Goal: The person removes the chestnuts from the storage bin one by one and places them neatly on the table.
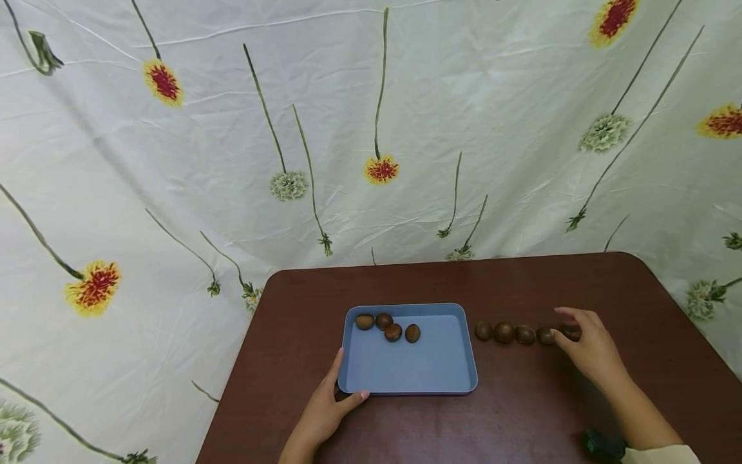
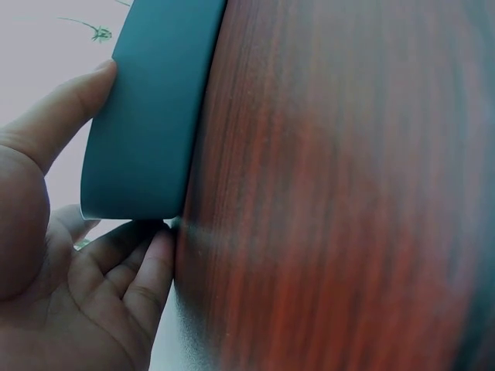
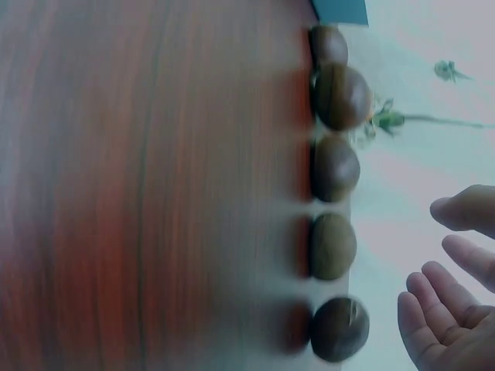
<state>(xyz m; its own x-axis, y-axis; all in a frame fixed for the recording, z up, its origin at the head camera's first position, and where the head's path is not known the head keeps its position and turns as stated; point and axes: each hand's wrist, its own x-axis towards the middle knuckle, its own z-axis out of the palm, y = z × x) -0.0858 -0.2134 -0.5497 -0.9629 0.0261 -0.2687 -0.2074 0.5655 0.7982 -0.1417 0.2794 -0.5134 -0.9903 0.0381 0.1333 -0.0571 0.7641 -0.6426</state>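
A shallow blue tray (image 1: 408, 370) lies on the table with several round brown nuts (image 1: 393, 332) near its back left. My left hand (image 1: 321, 407) holds its near left corner, thumb on the front wall and fingers along the left side. In the left wrist view the thumb presses the tray wall (image 2: 151, 116) and bent fingers (image 2: 151, 270) meet the corner. Right of the tray runs a row of several more brown nuts (image 1: 504, 332). Over the row's right end is my right hand (image 1: 594, 348), thumb and forefinger apart. The right wrist view shows this hand (image 3: 456, 309) apart from the nuts (image 3: 340, 328), holding nothing.
The dark reddish-brown table (image 1: 440, 428) has rounded far corners. Behind it hangs a white cloth (image 1: 348, 225) printed with flowers. A small dark green object (image 1: 603, 444) is beside the right forearm at the near edge of view.
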